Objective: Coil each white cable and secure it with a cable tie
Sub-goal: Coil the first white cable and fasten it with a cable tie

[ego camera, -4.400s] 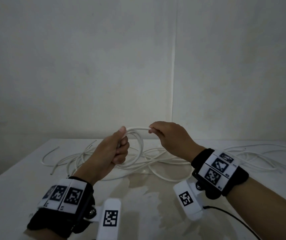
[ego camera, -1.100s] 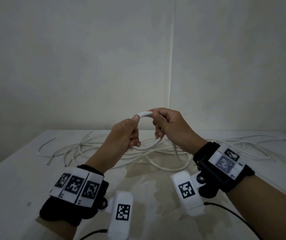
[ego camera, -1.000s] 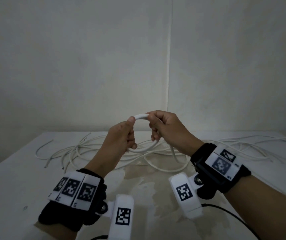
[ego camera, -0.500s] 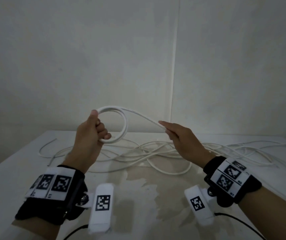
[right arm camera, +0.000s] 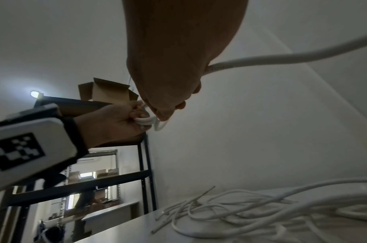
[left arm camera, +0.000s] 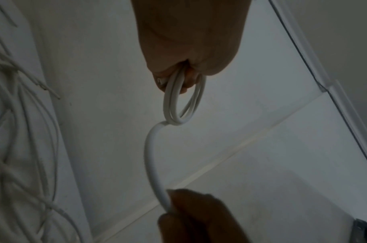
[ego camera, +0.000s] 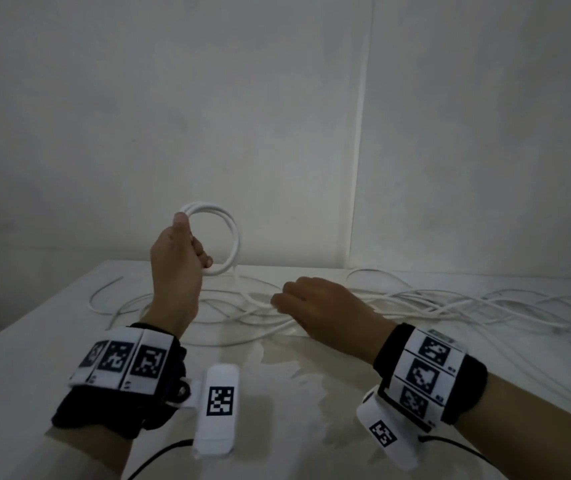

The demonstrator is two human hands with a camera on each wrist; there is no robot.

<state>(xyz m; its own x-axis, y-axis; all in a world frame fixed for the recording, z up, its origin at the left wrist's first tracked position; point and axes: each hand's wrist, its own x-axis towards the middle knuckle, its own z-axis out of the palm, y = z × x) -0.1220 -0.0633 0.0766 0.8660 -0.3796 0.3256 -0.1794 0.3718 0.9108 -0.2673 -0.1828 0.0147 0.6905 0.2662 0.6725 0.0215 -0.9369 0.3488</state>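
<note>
My left hand (ego camera: 178, 261) is raised above the table and grips a small coil (ego camera: 234, 237) of white cable, two loops side by side. In the left wrist view the coil (left arm camera: 176, 105) hangs from my curled fingers. A free strand (left arm camera: 150, 156) runs from the coil down to my right hand (left arm camera: 191, 215). My right hand (ego camera: 315, 303) is low over the table, to the right of the coil, fingers curled round that strand. In the right wrist view the cable (right arm camera: 261, 60) leaves the right palm towards the right. No cable tie is visible.
Several loose white cables (ego camera: 450, 303) lie tangled across the back of the white table (ego camera: 35, 358), reaching its right edge. A wall stands close behind. A dark metal shelf (right arm camera: 95, 185) with a cardboard box (right arm camera: 103, 90) on top stands off to the left.
The coil in my left hand has gone from one loop to two. My right hand has dropped from coil height down to the table, holding the strand further along.
</note>
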